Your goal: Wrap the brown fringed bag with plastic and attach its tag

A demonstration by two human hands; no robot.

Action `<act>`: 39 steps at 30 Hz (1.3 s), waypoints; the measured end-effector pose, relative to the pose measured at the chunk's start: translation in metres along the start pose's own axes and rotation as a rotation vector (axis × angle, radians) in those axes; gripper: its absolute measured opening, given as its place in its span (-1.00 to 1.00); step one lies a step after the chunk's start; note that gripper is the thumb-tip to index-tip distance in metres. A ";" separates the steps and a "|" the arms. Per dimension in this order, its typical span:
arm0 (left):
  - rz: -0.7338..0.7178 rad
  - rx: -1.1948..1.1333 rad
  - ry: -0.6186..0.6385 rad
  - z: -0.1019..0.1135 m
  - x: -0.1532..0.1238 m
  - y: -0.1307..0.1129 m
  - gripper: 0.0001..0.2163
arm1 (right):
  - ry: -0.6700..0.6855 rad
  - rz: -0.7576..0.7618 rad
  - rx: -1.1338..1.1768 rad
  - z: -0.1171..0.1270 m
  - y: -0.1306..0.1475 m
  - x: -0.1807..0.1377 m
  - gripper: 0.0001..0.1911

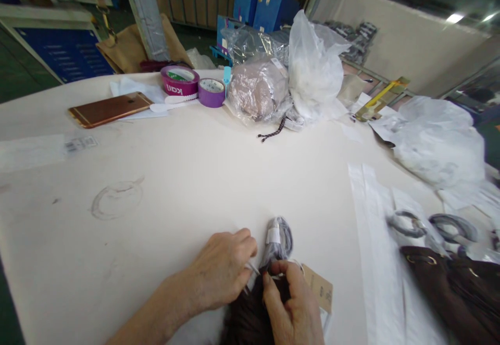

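A dark brown furry item [248,316] lies at the table's near edge, mostly below my hands; I cannot tell its full shape. My left hand [224,267] is closed at its left side, with a thin pale cord [253,268] between the fingers. At the item's upper end my right hand [292,303] pinches thumb and forefinger together; what sits in the pinch is hidden. Just beyond the fingertips rests a coiled grey strap [288,238], wrapped with a white band [273,233]. A tan cardboard hang tag [319,287] on a white string sticks out beside my right hand.
Dark brown bags with metal eyelets [441,277] and coiled straps [453,228] lie at right on white plastic sheets [363,220]. Along the far edge are a phone [111,109], purple tape rolls [211,93], a wrapped bundle [258,87] and white plastic bags [316,69].
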State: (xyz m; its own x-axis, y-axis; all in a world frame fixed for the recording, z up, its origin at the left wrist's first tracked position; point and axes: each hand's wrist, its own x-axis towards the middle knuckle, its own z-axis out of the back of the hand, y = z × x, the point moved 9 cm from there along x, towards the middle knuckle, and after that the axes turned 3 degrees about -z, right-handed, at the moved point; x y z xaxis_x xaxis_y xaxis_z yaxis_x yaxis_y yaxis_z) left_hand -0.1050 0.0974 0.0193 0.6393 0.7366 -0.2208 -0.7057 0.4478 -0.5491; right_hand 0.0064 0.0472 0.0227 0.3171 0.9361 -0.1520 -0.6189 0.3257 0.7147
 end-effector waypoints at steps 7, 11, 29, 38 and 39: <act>-0.127 0.129 0.056 -0.009 0.006 -0.013 -0.91 | 0.007 0.018 -0.010 -0.002 -0.002 0.001 -0.79; -0.204 0.149 0.028 -0.015 0.006 -0.021 -0.92 | -0.003 0.010 -0.011 -0.002 -0.002 0.001 -0.80; -0.043 0.333 -0.099 -0.004 0.004 -0.008 -0.78 | 0.027 0.043 -0.069 -0.004 0.001 0.009 -0.85; 0.204 0.345 -0.215 0.043 -0.030 0.031 -0.73 | 0.100 0.072 -0.057 -0.013 -0.003 0.013 -0.86; 0.172 0.319 -0.270 0.045 -0.033 0.026 -0.66 | 0.099 0.079 -0.053 -0.013 -0.002 0.012 -0.86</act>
State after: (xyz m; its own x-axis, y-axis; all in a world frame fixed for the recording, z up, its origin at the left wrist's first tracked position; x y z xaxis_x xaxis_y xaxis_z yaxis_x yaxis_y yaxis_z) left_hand -0.1579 0.1077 0.0492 0.4317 0.9008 -0.0460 -0.8807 0.4099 -0.2374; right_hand 0.0022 0.0598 0.0105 0.1951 0.9668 -0.1649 -0.6768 0.2544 0.6908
